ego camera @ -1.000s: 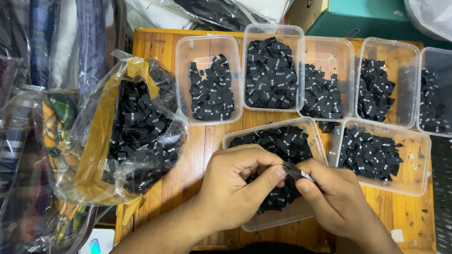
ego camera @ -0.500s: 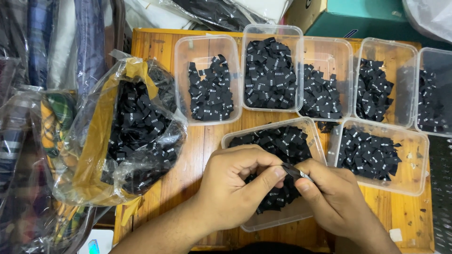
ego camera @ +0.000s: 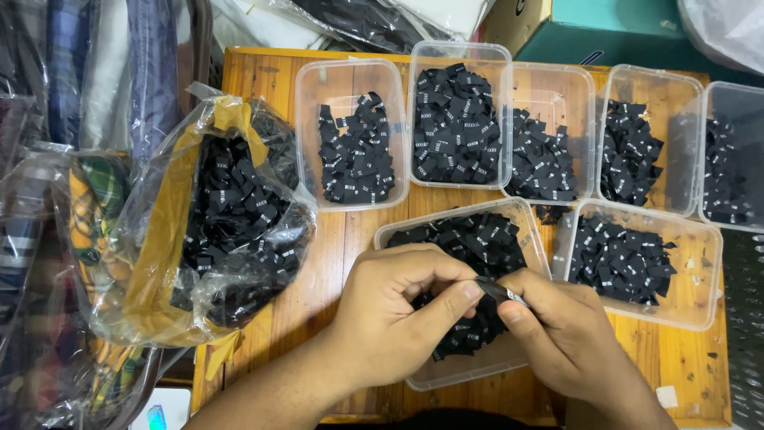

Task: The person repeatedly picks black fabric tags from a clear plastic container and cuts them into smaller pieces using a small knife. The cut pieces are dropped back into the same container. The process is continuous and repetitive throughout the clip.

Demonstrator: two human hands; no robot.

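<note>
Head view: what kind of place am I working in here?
Probably a garment workshop's sorting bench. Clear plastic tubs of small black woven labels stand on a wooden table, bagged fabric lies beside it, and both hands pinch one label.

A wooden-plank worktop (ego camera: 334,263) with a warm orange finish fills the view under even, soft light. Folded fabrics in clear plastic (ego camera: 72,103) crowd its left edge. A teal cardboard box (ego camera: 613,36) stands beyond its far edge.

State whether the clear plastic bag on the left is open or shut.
Open: the clear plastic bag has its mouth spread wide, and the black labels inside lie uncovered.
</note>
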